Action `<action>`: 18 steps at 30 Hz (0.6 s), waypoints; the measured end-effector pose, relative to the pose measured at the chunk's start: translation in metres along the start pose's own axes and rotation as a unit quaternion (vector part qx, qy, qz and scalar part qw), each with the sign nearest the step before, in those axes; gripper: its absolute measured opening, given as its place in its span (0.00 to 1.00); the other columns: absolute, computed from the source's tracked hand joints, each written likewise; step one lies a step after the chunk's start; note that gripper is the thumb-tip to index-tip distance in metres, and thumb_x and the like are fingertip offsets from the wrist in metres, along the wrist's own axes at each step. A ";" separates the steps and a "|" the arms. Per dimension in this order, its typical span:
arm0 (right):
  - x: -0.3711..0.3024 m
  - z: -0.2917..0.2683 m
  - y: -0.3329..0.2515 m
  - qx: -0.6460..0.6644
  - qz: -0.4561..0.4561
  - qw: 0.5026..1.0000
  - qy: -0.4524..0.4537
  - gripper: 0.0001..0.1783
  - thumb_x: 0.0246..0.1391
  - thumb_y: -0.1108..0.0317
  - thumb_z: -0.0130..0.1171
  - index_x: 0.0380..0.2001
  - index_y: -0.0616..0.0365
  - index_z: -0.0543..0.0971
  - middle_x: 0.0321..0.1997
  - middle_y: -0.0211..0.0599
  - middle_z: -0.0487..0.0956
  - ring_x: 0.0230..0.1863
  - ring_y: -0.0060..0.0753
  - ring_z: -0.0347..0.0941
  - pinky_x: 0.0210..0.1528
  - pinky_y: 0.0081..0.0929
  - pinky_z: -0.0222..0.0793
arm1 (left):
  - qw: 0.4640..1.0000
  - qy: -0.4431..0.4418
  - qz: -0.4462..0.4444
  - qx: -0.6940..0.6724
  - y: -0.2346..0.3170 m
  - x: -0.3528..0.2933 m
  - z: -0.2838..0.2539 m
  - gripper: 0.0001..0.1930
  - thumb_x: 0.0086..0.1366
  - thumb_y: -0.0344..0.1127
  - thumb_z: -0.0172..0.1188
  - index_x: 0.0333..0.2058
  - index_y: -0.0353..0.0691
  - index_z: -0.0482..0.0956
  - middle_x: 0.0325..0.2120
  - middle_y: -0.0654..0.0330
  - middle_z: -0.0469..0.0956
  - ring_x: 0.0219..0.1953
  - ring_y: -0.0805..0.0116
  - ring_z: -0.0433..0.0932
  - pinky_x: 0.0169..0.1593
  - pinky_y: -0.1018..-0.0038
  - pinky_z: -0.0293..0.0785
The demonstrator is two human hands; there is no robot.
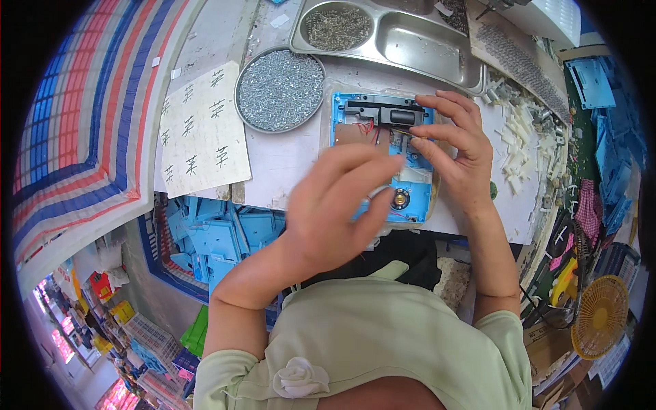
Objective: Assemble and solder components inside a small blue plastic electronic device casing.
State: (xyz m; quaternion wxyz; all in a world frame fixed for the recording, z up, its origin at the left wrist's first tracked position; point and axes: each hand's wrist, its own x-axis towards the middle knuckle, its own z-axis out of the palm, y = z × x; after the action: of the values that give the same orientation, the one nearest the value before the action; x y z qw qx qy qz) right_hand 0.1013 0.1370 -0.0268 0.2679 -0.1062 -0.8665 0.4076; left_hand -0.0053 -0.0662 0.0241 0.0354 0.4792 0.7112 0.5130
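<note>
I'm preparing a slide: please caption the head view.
Right hand at a black plastic part inside a blue rectangular plastic casing; left hand blurred above.

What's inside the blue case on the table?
A black part, red wires, a brown panel and a round, dark-rimmed piece. The left hand hides whatever lies lower left.

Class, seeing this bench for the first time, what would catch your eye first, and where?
A bright blue casing lies just right of centre, with the right hand at the right end of its black part and the blurred left hand over its lower left. Next comes the round dish of small silvery pieces, left of the casing.
</note>
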 end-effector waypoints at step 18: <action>-0.005 -0.011 -0.003 -0.001 -0.060 0.997 0.045 0.11 0.39 0.73 0.74 0.30 0.52 0.85 0.53 0.34 0.81 0.58 0.46 0.69 0.57 0.39 0.69 | 0.990 -0.138 -0.001 -0.033 -0.037 0.040 0.036 0.07 0.63 0.22 0.64 0.40 0.34 0.85 0.31 0.58 0.81 0.24 0.70 0.81 0.28 0.75 0.77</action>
State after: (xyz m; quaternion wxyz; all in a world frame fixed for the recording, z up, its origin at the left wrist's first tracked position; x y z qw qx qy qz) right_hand 0.1116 0.1399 -0.0207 0.3307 -0.0729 -0.8587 0.3845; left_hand -0.0313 -0.0127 -0.0039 0.1494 0.5432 0.6829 0.4650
